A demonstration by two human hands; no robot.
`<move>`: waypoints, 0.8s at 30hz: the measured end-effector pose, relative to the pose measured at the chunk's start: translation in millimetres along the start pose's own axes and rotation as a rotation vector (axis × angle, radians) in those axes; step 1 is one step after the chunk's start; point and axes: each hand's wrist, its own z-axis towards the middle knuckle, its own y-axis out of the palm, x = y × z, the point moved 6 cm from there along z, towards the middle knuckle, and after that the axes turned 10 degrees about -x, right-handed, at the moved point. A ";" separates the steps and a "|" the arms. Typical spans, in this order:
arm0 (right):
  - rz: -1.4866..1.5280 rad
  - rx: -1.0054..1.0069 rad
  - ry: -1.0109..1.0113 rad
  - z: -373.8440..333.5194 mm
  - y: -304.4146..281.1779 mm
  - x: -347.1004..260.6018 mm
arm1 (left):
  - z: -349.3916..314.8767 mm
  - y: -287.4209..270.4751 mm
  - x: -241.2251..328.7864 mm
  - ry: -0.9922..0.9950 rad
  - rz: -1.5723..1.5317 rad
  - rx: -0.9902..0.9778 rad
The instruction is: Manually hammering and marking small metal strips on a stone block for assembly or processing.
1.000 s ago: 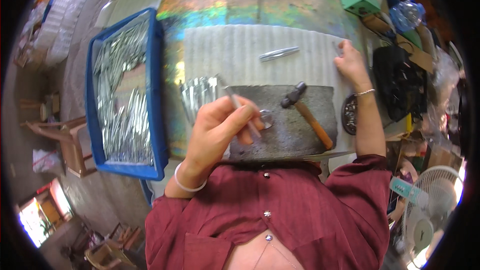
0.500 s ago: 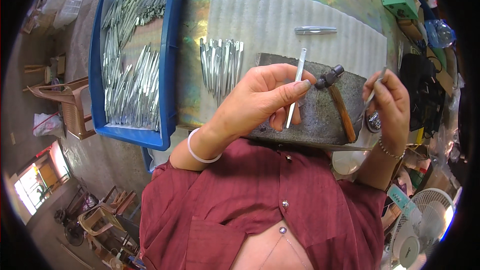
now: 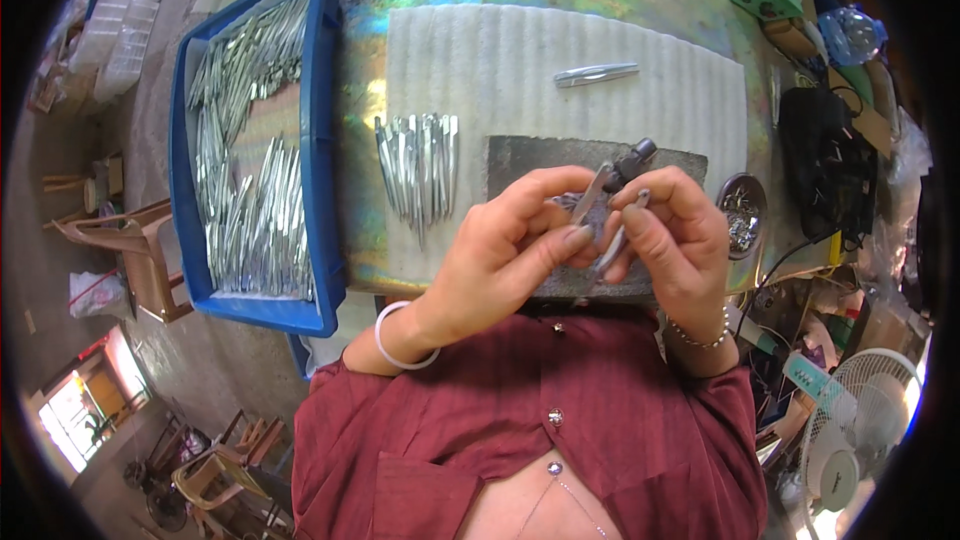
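My left hand (image 3: 505,250) pinches a flat, slender silver metal strip, seemingly a tweezer piece (image 3: 596,190), between thumb and fingers. Close beside it, my right hand (image 3: 680,240) grips another narrow metal piece (image 3: 612,252), angled down toward the left fingers. The two pieces come near each other; whether they touch I cannot tell. Beneath both hands lies a dark grey stone block (image 3: 515,160). On it rests a hammer with a black head (image 3: 632,160); its wooden handle is hidden behind my hands.
A white foam sheet (image 3: 460,50) carries a row of tweezer-like pieces (image 3: 418,170) and a separate pair of tweezers (image 3: 596,74). At left stands a blue crate (image 3: 322,140) with many similar pieces. A round dish (image 3: 742,215) of small metal parts sits at right, near a fan (image 3: 860,420).
My right hand has moved left with its metal piece to meet my left hand above the block. The left hand's strip has tilted. The whole view has shifted slightly.
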 end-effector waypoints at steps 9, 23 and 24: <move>-0.457 0.080 -0.264 -3.5 0.8 -17.0 | -0.5 5.6 4.0 0.186 0.127 0.063; -0.570 0.073 -0.307 -9.6 7.4 -23.4 | -0.4 12.1 11.2 0.219 0.226 0.050; -0.632 0.058 -0.338 -8.5 10.0 -27.0 | -0.2 12.3 13.6 0.228 0.297 0.047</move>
